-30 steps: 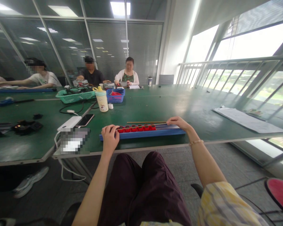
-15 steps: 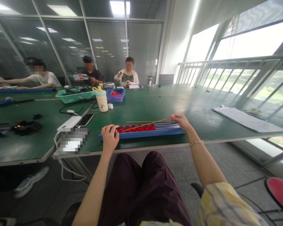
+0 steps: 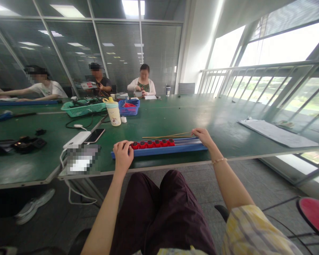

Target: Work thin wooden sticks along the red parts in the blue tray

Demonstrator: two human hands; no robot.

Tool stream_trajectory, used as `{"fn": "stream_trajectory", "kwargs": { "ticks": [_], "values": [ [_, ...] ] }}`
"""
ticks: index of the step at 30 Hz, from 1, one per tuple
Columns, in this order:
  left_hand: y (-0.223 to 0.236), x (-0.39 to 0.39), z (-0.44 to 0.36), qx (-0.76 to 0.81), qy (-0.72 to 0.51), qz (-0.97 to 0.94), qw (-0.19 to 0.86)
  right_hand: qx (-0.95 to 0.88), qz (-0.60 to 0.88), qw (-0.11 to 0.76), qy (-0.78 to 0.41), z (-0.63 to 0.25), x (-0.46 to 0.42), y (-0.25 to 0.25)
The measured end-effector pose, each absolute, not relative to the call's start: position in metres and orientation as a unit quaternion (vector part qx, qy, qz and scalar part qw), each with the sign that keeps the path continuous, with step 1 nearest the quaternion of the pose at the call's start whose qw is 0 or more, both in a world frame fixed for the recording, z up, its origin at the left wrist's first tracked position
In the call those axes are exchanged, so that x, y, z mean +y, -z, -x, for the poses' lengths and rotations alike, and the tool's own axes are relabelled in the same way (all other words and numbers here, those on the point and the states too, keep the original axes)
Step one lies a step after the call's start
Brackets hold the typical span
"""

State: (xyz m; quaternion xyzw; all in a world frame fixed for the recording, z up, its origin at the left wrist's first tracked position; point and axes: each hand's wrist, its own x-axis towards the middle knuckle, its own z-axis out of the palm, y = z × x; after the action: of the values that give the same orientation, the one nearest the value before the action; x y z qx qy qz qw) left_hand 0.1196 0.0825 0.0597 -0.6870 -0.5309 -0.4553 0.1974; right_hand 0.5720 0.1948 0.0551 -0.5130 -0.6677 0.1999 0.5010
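One thin tan stick (image 3: 179, 134) runs left from right hand (image 3: 201, 136), pinched there, beyond six square red pieces (image 3: 149, 144) in long blue tray (image 3: 162, 151) | left hand (image 3: 123, 153) nearer pieces, at tray's left end, grip unclear

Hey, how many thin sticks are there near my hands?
2: one stick held in the right hand, another stick lying on the table behind the blue rail.
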Motion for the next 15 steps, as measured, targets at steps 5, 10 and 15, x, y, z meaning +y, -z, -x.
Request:
{"fn": "stream_trajectory", "kwargs": {
  "ticks": [5, 10, 15],
  "values": [
    [-0.06, 0.082, -0.122, -0.528, 0.458, 0.687, 0.2, -0.667, 0.615, 0.412, -0.083, -0.567, 0.197, -0.053],
    [-0.061, 0.081, -0.123, -0.527, 0.458, 0.687, 0.202, -0.655, 0.674, 0.335, -0.063, -0.563, 0.202, -0.05],
    [-0.06, 0.082, -0.122, -0.525, 0.459, 0.688, 0.201, -0.621, 0.741, 0.242, -0.08, -0.562, 0.207, -0.057]
  ]
}}
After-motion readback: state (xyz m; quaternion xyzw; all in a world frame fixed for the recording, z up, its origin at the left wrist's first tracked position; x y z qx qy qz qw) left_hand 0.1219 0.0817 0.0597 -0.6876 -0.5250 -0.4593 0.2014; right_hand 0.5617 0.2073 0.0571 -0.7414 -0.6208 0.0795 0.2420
